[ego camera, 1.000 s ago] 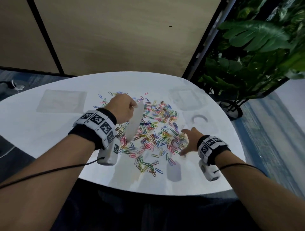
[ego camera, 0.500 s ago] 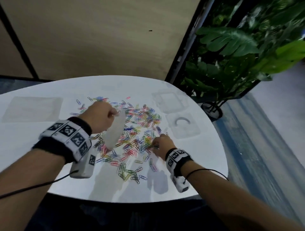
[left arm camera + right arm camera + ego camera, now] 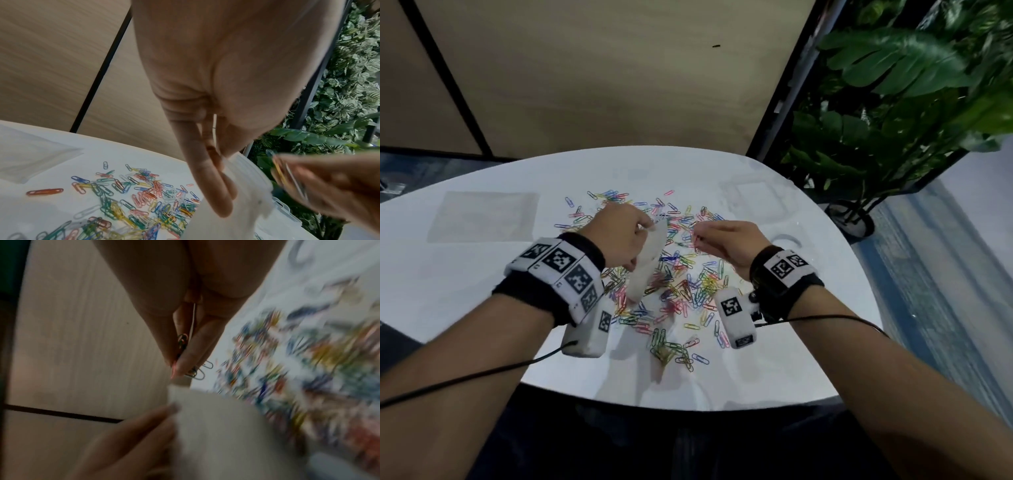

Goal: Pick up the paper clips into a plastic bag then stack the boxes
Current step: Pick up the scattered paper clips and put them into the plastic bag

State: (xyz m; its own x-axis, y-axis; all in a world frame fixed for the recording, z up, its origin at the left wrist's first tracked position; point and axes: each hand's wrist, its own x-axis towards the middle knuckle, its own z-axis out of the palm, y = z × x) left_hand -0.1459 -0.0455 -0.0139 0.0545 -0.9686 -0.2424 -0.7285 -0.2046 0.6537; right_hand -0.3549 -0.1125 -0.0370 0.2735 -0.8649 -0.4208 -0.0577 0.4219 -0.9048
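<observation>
Up off the table (image 3: 465,274) comes my right hand (image 3: 726,245), pinching a few clips (image 3: 197,373) (blurry here) beside the plastic bag (image 3: 647,263). Left hand (image 3: 619,236) grips the bag's top, raised; I can't see inside it. Loose paper clips (image 3: 681,291) spread below both hands, boxes (image 3: 760,200) at two o'clock.

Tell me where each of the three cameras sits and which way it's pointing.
Head: looks down at the table; both forearms and hands show.
Left wrist: looks along the left hand holding the bag, over the clips.
Right wrist: looks along the right hand pinching clips.
All share the bag and clips.
</observation>
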